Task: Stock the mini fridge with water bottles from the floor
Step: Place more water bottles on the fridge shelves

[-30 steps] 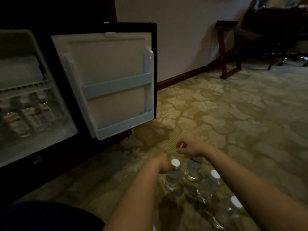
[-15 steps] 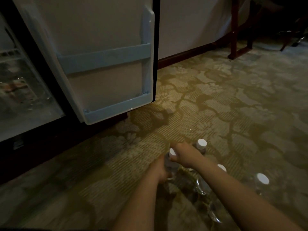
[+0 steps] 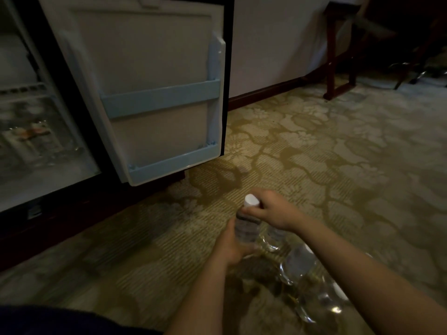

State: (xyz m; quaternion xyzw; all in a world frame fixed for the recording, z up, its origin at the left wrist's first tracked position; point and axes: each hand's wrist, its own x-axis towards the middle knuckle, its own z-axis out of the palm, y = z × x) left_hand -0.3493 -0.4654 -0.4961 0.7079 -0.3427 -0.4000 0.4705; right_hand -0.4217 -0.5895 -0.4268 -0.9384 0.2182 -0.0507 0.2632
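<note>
1. right fingers (image 3: 250, 210): curled round the neck of a bottle (image 3: 246, 229), just under its white cap (image 3: 251, 201). i log the right hand (image 3: 275, 211) as gripping.
2. left fingers (image 3: 245, 251): wrapped round the same bottle's lower body. left hand (image 3: 229, 247) grips from the near side.
3. bottle: roughly upright, held by both hands, below and right of the door (image 3: 154, 93), near its lower corner. i cannot tell whether its base is off the carpet (image 3: 338, 177).
4. pack (image 3: 300, 264): more bottles in clear wrap on the carpet, just beyond item 3 from the door, partly under my right forearm.
5. door: swung open, two pale blue rails across its inside.
6. fridge (image 3: 48, 180): left of the door, with blurred inner bottles (image 3: 26, 141) on its floor.
7. stand (image 3: 338, 56): dark wood, well right of the door, by the wall (image 3: 278, 39).
</note>
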